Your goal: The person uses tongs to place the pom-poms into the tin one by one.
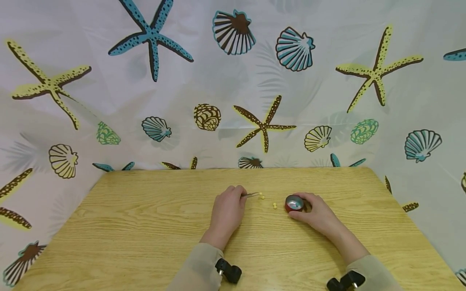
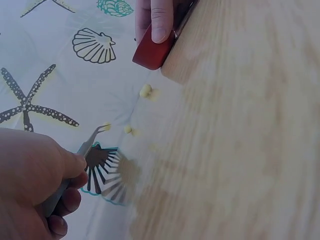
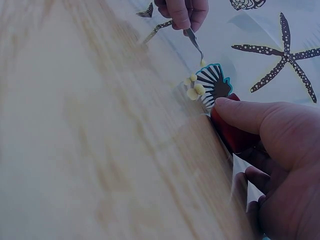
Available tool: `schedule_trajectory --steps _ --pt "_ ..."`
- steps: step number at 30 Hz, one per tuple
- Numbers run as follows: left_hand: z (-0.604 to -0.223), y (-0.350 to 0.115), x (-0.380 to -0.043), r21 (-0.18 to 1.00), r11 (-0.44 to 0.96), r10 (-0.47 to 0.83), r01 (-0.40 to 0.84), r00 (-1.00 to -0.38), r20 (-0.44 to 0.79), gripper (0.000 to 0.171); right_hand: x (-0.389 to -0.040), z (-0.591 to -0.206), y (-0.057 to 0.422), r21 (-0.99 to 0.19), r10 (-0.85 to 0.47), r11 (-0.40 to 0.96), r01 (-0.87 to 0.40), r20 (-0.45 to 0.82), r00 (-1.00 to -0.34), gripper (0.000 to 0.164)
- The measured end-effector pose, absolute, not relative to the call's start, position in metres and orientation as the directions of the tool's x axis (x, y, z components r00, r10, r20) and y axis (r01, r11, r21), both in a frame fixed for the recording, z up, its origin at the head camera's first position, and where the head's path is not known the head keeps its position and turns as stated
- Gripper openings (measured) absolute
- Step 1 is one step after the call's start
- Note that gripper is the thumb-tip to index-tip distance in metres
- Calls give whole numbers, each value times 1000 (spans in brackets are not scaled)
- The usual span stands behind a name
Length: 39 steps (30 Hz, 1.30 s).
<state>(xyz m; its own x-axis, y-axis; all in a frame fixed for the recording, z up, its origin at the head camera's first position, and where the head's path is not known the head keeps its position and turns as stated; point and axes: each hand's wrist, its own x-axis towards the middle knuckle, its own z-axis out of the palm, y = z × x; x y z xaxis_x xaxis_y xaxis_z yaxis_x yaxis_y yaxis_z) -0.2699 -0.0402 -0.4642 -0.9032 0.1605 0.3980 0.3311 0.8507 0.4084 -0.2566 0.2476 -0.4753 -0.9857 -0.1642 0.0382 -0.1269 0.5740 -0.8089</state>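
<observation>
Printed starfish [image 1: 264, 127] and shells [image 1: 295, 49] dot the sheet [image 1: 218, 81] beyond the far, left and right edges of the wooden surface [image 1: 138, 226].

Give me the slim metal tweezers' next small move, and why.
Probably carry the small yellow bead at the tips of the tweezers toward the round red container: the bead seems pinched, and the right hand holds the container open side up.

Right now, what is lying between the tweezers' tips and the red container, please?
Small yellow pieces lie on the wooden table between the tweezers and the red container; the head view shows this.
</observation>
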Motion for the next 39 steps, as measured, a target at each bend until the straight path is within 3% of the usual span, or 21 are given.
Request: schedule_trajectory --steps 20,39 --pt "-447 -6 -260 403 815 226 415 -870 439 4 -259 -475 248 -805 -170 574 -148 59 -984 61" --pt "-451 25 -255 371 819 303 438 -879 368 6 -259 -475 249 -811 -159 571 -125 40 -986 62"
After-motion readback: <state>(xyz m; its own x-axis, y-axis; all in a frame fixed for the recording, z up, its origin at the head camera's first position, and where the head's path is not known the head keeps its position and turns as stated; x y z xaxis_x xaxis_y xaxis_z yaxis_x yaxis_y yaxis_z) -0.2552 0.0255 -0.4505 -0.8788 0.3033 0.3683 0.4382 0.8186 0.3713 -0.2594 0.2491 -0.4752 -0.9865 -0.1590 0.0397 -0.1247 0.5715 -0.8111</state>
